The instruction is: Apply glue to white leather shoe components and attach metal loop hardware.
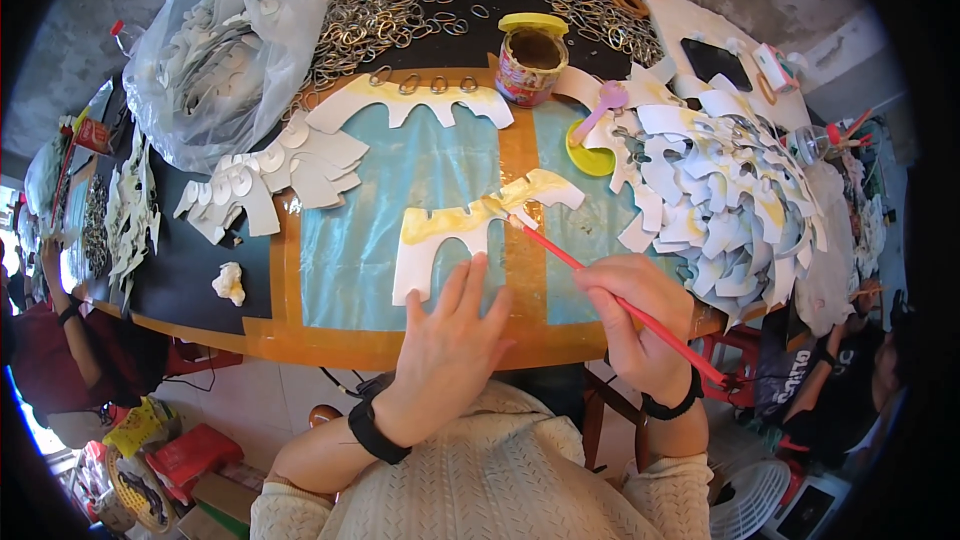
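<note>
A white curved cut-out piece [413, 262] with notches lies on the blue sheet [350, 295] before me, yellowish glue along its upper band. Fingers spread, my left hand [448, 345] rests its fingertips on the lower edge. My right hand [640, 310] is closed around a red-handled brush [562, 253]; the brush tip touches the glued band. Farther back, a similar white piece [340, 105] carries several metal rings [438, 85] along its top edge. Beyond the sheet stands an opened jar [528, 75] of brownish paste.
At right is a large heap of glued white pieces [720, 190], beside a purple spoon [612, 96] and green lid [590, 155]. Left are stacked white pieces [270, 175], a plastic bag [220, 50] and a crumpled lump [229, 283]. Loose metal rings [370, 25] lie behind. Other people sit on both sides.
</note>
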Tool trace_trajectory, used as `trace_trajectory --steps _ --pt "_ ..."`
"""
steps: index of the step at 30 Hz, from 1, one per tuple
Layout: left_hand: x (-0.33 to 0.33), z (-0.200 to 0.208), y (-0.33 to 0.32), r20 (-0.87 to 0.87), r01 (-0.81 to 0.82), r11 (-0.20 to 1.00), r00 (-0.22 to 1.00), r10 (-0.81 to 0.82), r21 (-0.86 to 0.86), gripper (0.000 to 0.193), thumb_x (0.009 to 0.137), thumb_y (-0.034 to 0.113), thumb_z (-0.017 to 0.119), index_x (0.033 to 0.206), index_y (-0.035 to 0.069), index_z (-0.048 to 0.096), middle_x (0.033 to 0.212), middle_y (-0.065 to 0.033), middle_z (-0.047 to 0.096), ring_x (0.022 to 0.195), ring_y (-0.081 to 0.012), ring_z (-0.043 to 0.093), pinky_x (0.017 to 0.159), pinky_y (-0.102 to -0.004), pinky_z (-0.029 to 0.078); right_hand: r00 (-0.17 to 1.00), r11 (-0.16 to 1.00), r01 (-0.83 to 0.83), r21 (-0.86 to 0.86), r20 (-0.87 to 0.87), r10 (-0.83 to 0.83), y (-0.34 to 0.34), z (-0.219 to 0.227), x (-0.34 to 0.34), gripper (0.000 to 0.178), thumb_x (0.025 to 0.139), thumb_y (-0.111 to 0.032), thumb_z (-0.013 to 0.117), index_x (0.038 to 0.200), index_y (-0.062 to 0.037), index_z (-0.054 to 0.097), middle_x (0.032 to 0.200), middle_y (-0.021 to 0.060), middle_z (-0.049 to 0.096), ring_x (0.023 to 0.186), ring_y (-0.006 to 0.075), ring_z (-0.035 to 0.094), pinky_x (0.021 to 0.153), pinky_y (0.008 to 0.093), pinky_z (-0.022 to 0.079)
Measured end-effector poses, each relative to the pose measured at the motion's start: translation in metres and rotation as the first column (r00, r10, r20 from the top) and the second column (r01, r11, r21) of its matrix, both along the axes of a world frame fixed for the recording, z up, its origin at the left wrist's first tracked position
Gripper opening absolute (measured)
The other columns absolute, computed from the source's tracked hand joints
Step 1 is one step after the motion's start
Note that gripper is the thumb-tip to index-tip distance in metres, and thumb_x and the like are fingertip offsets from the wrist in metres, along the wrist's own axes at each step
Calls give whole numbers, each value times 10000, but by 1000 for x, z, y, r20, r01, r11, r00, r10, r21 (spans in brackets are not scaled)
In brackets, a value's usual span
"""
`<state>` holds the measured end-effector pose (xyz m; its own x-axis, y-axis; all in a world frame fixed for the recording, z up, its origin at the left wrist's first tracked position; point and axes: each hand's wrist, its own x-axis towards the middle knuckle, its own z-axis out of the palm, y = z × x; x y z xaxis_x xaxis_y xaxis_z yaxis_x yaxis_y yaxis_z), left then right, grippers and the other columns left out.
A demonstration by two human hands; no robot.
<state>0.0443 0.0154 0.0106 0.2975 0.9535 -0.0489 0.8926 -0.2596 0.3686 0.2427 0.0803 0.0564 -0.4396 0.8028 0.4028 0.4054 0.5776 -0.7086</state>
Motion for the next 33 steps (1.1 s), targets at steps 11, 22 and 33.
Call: trace_trajectory --steps 11,22,33 --pt "0 -1 -1 0 4 1000 1000 -4 2 548 815 272 773 1283 97 548 1483 -220 428 1352 -335 437 928 -570 421 1000 999 -11 -52 2 11 -1 4 -2 137 841 43 666 973 8 681 865 159 676 741 316 664 655 353 531" --pt "0 -1 0 3 5 1000 1000 -5 -7 565 813 268 774 1295 98 533 1479 -217 432 1343 -336 443 919 -567 420 995 994 -104 -42 -13 103 -6 4 -3 164 825 39 699 983 -3 692 849 152 676 727 324 660 650 359 536" --pt "0 -2 -1 -36 15 999 999 -13 50 551 804 299 769 1267 86 558 1455 -214 462 1324 -284 454 892 -520 424 990 989 -139 -58 -39 137 2 -2 -16 162 838 49 687 993 3 686 876 141 683 762 309 672 669 342 543"
